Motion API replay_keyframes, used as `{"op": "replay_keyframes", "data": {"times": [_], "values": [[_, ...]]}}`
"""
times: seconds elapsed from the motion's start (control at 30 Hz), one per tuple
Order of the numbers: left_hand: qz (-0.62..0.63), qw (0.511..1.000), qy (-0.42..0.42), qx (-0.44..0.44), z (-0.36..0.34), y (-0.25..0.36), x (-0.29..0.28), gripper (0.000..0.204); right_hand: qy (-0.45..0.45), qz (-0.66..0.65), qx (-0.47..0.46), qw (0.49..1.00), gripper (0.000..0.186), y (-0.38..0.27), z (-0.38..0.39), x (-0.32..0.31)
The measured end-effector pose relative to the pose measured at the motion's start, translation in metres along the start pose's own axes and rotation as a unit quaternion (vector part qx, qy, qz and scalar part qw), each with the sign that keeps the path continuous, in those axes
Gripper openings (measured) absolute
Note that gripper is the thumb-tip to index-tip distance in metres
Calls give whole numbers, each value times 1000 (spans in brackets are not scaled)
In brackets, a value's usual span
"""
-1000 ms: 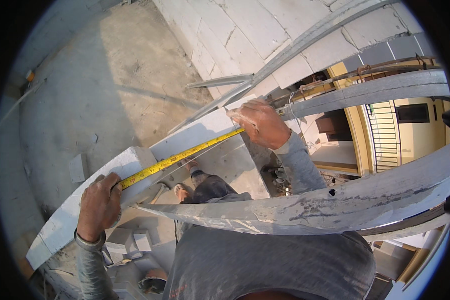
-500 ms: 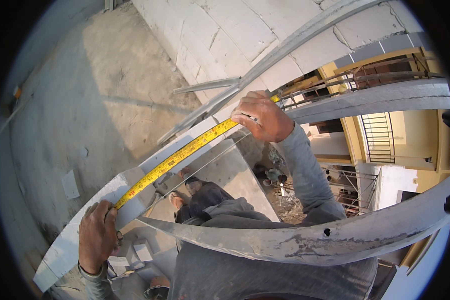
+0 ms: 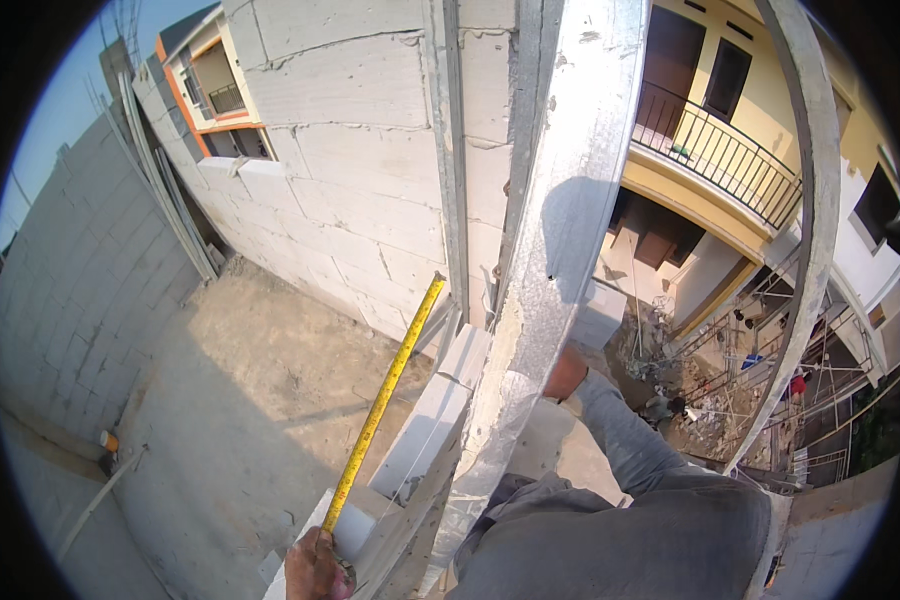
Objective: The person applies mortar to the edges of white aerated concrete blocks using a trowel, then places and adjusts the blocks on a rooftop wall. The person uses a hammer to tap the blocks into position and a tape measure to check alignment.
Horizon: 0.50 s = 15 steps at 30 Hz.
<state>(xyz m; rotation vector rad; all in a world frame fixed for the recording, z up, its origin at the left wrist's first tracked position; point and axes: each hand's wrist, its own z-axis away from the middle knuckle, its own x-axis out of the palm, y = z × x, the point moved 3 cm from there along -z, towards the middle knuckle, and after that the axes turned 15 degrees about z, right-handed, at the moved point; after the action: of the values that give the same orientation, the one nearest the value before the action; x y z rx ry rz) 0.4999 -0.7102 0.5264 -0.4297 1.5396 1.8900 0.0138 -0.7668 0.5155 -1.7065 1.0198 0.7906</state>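
At the lower edge my left hand (image 3: 312,568) is closed round the near end of a yellow tape measure (image 3: 382,405). The blade stands out, tilted away from me, and its far tip appears in front of the light block wall (image 3: 355,170). A row of pale blocks (image 3: 425,435) with a thin string along it lies to the right of the blade. Only the back and wrist of my right hand (image 3: 567,375) show beside a metal beam (image 3: 530,300); the beam hides its fingers, so I cannot make out what it touches.
Upright metal profiles (image 3: 445,130) stand against the wall. A dusty concrete floor (image 3: 210,400) spreads to the left. Lower down on the right are rubble and scaffolding (image 3: 820,370) beside a yellow building with a balcony (image 3: 715,150). A curved-looking grey beam (image 3: 820,180) crosses the right side.
My view has swung up and round. The right hand has let go of the tape and moved behind the metal beam. The tape's far end now stands free; the left hand still holds the near end.
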Motion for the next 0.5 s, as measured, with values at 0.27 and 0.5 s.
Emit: {"op": "replay_keyframes", "data": {"times": [0.27, 0.5], "values": [[371, 928, 5, -42, -21, 11, 31, 50, 153, -76, 202, 964, 29, 15, 90, -79], [323, 943, 43, 62, -34, 71, 27, 50, 214, -156, 157, 952, 29, -10, 110, -122]]}}
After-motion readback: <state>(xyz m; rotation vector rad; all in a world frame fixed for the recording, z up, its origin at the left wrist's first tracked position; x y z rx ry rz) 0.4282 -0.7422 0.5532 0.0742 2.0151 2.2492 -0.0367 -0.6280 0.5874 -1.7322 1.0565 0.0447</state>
